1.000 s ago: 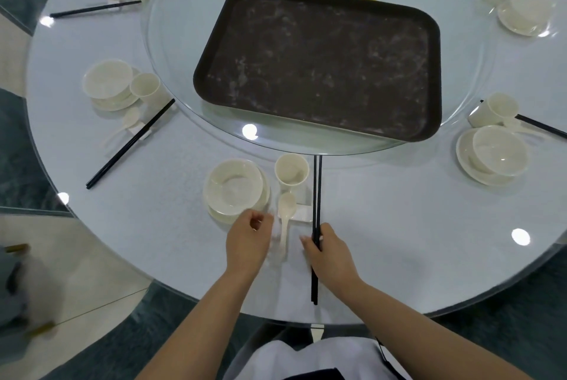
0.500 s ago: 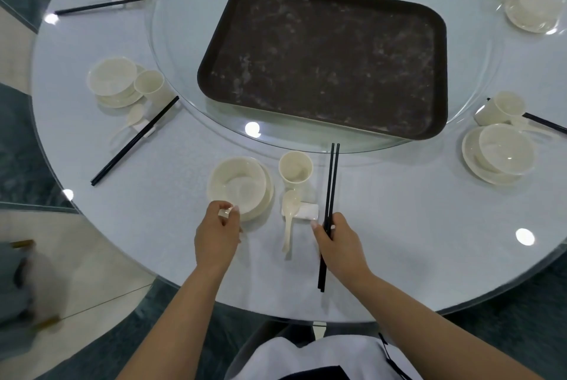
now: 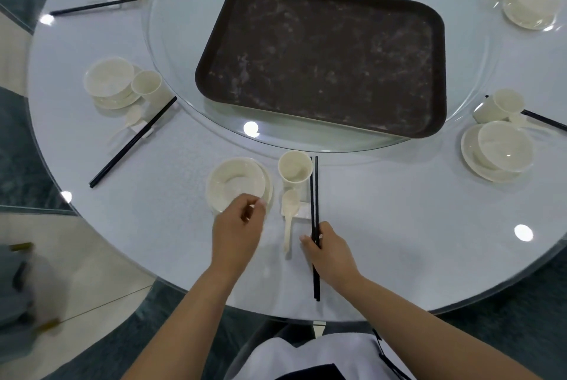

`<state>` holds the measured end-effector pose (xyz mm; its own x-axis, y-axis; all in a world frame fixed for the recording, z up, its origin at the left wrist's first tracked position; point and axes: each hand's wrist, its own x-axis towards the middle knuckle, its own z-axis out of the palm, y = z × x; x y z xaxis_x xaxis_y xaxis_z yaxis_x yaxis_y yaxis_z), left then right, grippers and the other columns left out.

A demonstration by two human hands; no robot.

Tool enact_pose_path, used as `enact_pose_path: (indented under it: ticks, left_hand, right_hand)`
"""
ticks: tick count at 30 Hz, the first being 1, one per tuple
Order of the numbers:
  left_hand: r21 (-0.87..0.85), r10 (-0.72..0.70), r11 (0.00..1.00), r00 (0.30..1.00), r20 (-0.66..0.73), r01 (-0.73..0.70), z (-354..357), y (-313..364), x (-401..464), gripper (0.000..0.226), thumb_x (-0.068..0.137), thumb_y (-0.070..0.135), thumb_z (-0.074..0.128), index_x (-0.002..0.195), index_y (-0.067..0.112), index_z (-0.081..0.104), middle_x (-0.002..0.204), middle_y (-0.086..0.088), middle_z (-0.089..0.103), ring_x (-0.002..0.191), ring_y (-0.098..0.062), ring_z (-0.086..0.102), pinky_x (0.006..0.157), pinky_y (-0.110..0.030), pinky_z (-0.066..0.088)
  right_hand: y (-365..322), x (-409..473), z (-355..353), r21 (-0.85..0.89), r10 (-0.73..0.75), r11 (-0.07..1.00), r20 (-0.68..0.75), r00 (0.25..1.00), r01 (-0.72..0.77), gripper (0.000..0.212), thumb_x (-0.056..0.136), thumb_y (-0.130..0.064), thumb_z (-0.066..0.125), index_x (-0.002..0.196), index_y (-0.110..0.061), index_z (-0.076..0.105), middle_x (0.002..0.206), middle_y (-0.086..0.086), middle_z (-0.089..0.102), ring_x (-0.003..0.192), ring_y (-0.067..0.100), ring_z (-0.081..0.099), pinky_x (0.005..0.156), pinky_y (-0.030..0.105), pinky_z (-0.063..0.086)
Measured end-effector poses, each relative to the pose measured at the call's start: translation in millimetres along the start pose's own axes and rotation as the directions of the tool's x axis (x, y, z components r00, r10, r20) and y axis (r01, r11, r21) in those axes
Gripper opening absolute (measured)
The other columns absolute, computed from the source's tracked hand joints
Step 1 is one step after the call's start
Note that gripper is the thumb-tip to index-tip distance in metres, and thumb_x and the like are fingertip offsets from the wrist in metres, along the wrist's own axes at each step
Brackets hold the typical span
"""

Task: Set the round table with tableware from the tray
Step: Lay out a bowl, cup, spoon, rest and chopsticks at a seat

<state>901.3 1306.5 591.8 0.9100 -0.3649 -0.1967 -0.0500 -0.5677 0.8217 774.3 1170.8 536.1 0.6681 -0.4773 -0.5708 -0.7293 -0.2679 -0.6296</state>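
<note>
Tableware is already out at every seat in view, going left to right round the round table [image 3: 383, 226]. At ten o'clock, a cup, dishes and chopsticks lie blurred at the far rim. At nine o'clock sits a full setting [image 3: 116, 85] — bowl on plate, cup, spoon and a dark pair on a rest.

At six o'clock, nearest the person, a bowl [image 3: 236, 184] sits on its plate, with a cup [image 3: 295, 168] to its right and a spoon [image 3: 289, 214] lying below the cup beside a small white rest [image 3: 303, 210]. The left hand [image 3: 237, 233] hovers at the bowl's near edge, fingers loosely curled and holding nothing I can make out. The right hand [image 3: 329, 253] pinches the chopsticks [image 3: 314, 195], which run straight away from the person, over the rest, with their tips beside the cup.

The tray [image 3: 214, 42] on the glass turntable at twelve o'clock shows nothing on it. At three and one o'clock, two more settings look complete.

Judging by that — only squaring this last pair seems left, though seats outside the view cannot be checked.
</note>
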Motion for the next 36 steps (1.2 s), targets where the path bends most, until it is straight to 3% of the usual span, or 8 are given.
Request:
enact_pose_path:
  ticks: [5,14,17,20,25,31,36]
  left_hand:
    - [0.041,0.127,0.99,0.983,0.13,-0.134,19.8,5.5,-13.2,0.027,0.09,0.049,0.05,0.071,0.032,0.057,0.065,0.009,0.058,0.062,-0.012,0.056,0.057,-0.023,0.046]
    - [0.085,0.067,0.993,0.978,0.2,-0.086,20.6,2.5,-31.8,0.026,0.09,0.046,0.051,0.07,0.03,0.057,0.065,0.009,0.059,0.062,-0.012,0.055,0.057,-0.023,0.046]
    - [0.161,0.003,0.986,0.961,0.278,-0.05,23.2,-5.9,-47.4,0.018,0.093,0.043,0.051,0.078,0.035,0.057,0.068,0.012,0.061,0.065,-0.006,0.058,0.06,-0.021,0.049]
    - [0.23,-0.067,0.973,0.935,0.348,-0.016,28.6,-19.3,-65.2,0.008,0.095,0.042,0.051,0.094,0.038,0.058,0.077,0.015,0.061,0.066,0.0,0.057,0.061,-0.013,0.044]
    - [0.309,-0.126,0.951,0.902,0.413,-0.009,41.4,-28.3,-84.1,0.037,0.096,0.045,0.049,0.131,0.032,0.048,0.102,0.014,0.061,0.085,-0.005,0.06,0.078,-0.02,0.047]
    - [0.325,-0.148,0.946,0.887,0.438,-0.003,54.0,-28.0,-81.5,0.05,0.094,0.04,0.055,0.14,0.026,0.041,0.12,0.006,0.059,0.102,-0.011,0.06,0.083,-0.019,0.044]
    - [0.321,-0.104,0.945,0.88,0.463,-0.058,60.6,-28.8,-82.7,0.045,0.092,0.032,0.06,0.134,0.027,0.045,0.114,0.008,0.057,0.088,-0.005,0.055,0.076,-0.014,0.04]
  right_hand:
    - [-6.3,1.2,3.0,-0.036,0.072,0.997,0.037,0.997,-0.071,0.026,0.096,-0.042,0.052,0.092,-0.017,0.045,0.074,0.001,0.057,0.062,0.016,0.056,0.058,0.032,0.052]
    - [-18.7,3.5,-4.6,-0.087,0.162,0.985,0.137,0.977,-0.151,0.018,0.097,-0.035,0.052,0.094,-0.021,0.042,0.08,0.004,0.063,0.055,0.021,0.068,0.051,0.032,0.059]
    - [-15.9,2.3,-8.0,-0.088,0.156,0.986,0.155,0.976,-0.144,0.02,0.097,-0.032,0.052,0.085,-0.025,0.038,0.08,0.005,0.062,0.047,0.016,0.064,0.042,0.025,0.053]
    - [-12.3,0.9,-9.5,-0.116,0.134,0.986,0.15,0.98,-0.118,0.022,0.096,-0.036,0.054,0.086,-0.023,0.039,0.079,0.006,0.064,0.056,0.019,0.065,0.055,0.032,0.059]
    - [-7.5,0.0,-9.5,-0.103,0.122,0.989,0.127,0.984,-0.109,0.022,0.096,-0.037,0.054,0.086,-0.025,0.039,0.074,0.004,0.065,0.054,0.019,0.065,0.06,0.036,0.06]
    - [-6.4,-2.0,-8.0,-0.073,0.097,0.993,0.113,0.989,-0.089,0.019,0.097,-0.033,0.053,0.088,-0.023,0.041,0.076,0.006,0.064,0.055,0.021,0.066,0.059,0.037,0.06]
    - [-5.2,-4.2,-7.7,-0.089,0.089,0.993,0.117,0.989,-0.079,0.017,0.097,-0.034,0.053,0.097,-0.018,0.045,0.082,0.007,0.065,0.07,0.022,0.067,0.073,0.041,0.059]
